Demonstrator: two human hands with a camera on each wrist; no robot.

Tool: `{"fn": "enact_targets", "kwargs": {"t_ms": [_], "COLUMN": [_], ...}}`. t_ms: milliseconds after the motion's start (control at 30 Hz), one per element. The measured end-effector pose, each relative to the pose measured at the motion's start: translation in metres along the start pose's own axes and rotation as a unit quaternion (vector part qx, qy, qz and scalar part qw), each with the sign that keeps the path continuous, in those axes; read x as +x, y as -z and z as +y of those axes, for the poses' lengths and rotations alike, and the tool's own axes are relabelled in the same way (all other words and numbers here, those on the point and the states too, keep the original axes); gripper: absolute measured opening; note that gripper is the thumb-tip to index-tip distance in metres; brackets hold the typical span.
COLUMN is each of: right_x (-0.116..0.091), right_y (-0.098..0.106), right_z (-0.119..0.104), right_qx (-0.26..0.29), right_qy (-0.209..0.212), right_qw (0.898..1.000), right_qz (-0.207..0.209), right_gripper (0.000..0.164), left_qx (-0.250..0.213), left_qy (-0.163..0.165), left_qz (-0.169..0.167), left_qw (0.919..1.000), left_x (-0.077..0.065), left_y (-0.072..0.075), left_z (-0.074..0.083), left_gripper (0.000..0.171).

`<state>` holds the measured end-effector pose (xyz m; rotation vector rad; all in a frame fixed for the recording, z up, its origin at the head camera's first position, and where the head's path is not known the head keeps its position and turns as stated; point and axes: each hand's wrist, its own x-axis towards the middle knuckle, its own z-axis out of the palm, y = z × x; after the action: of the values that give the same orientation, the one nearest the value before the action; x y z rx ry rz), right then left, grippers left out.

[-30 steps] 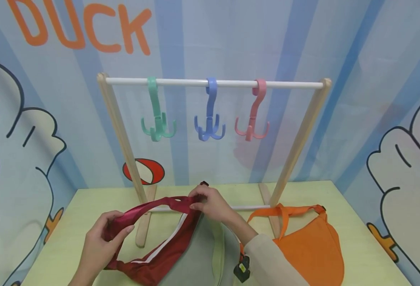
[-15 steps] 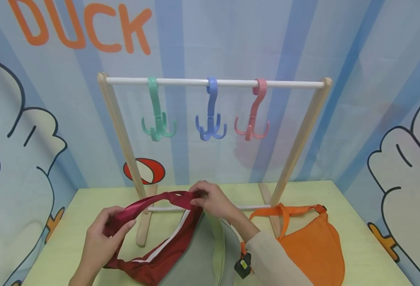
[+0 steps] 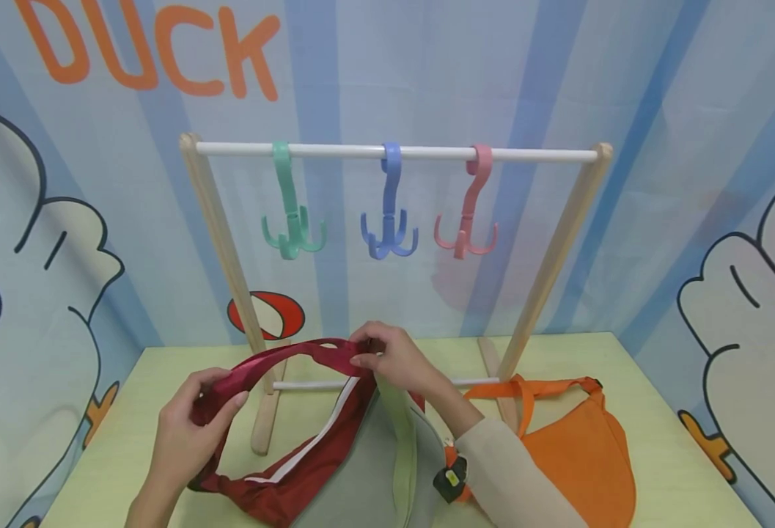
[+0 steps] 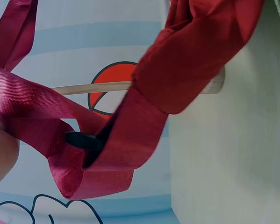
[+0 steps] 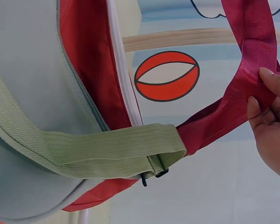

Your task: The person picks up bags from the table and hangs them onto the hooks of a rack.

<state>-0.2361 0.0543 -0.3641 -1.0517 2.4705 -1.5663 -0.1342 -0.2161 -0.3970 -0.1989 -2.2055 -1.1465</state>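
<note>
My left hand (image 3: 182, 433) pinches the left part of a dark red strap (image 3: 288, 356) between thumb and fingers. Higher and to the right, my right hand (image 3: 394, 361) pinches the same strap; the right wrist view shows that hand (image 5: 273, 126) with its thumb against the fabric. The strap arches above a red bag (image 3: 334, 447) with a white zip edge. Against the red bag leans a grey-green bag (image 3: 350, 480) with a light green strap (image 3: 403, 455). In the left wrist view, the red strap (image 4: 135, 135) loops with a dark buckle piece inside.
Behind stands a wooden rack with a white bar (image 3: 341, 151), carrying a green hook (image 3: 291, 227), a blue hook (image 3: 389, 227) and a pink hook (image 3: 468, 227). An orange bag (image 3: 581, 455) lies at the right, with a black buckle (image 3: 451, 480) near my sleeve.
Both hands have risen, the right one more, lifting the red strap higher above the table. The red and grey-green bags shift slightly with it.
</note>
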Motion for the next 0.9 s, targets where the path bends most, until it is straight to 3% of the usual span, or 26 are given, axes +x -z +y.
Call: {"fn": "enact_targets", "kwargs": {"t_ms": [233, 533, 700, 900], "right_x": [0.001, 0.003, 0.004, 0.005], "right_y": [0.007, 0.013, 0.014, 0.015], "right_z": [-0.003, -0.007, -0.007, -0.006], "right_qx": [-0.011, -0.011, -0.01, -0.009], "right_qy": [0.015, 0.008, 0.008, 0.017], "right_qw": [1.0, 1.0, 1.0, 1.0], "right_qz": [0.0, 0.004, 0.007, 0.009], "right_gripper": [0.017, 0.017, 0.017, 0.017], "left_qx": [0.01, -0.02, -0.04, -0.046], "left_qy": [-0.014, -0.028, -0.027, -0.049], "left_qz": [-0.004, 0.028, 0.036, 0.034], "left_qw": [0.9998, 0.999, 0.9982, 0.9972], "left_x": [0.005, 0.012, 0.013, 0.015], "left_y": [0.0, 0.0, 0.0, 0.001], "left_z": [0.001, 0.008, 0.011, 0.01], "left_gripper": [0.034, 0.032, 0.033, 0.033]}}
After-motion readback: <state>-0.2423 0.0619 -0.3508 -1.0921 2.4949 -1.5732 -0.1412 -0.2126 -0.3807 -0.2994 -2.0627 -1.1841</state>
